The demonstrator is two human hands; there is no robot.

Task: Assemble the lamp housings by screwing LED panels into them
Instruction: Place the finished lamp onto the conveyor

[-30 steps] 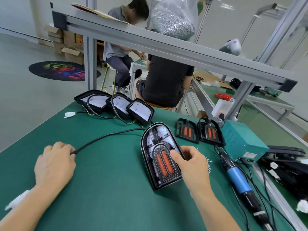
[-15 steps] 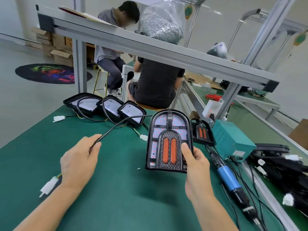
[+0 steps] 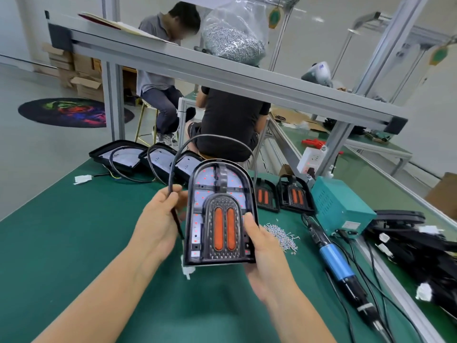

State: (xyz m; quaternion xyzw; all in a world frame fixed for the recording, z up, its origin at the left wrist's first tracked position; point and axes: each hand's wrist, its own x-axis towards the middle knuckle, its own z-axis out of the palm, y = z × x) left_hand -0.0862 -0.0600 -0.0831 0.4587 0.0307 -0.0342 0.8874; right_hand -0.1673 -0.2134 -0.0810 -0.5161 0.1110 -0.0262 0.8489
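1. Head view: lamp housing point(image 3: 220, 214) hangs upright above the green table point(image 3: 74, 231), my right hand point(image 3: 262, 251) gripping its edge at 4 o'clock.
2. At 9 o'clock, my left hand point(image 3: 158, 226) pinches its black cable point(image 3: 173, 174).
3. Screws point(image 3: 282, 235) lie at 3 o'clock.

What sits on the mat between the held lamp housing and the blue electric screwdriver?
A loose pile of small screws, in the head view, between the lamp housing and the screwdriver.

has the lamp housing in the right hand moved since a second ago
Yes. The lamp housing lay flat on the green table; the right hand has lifted it upright, clear of the mat.
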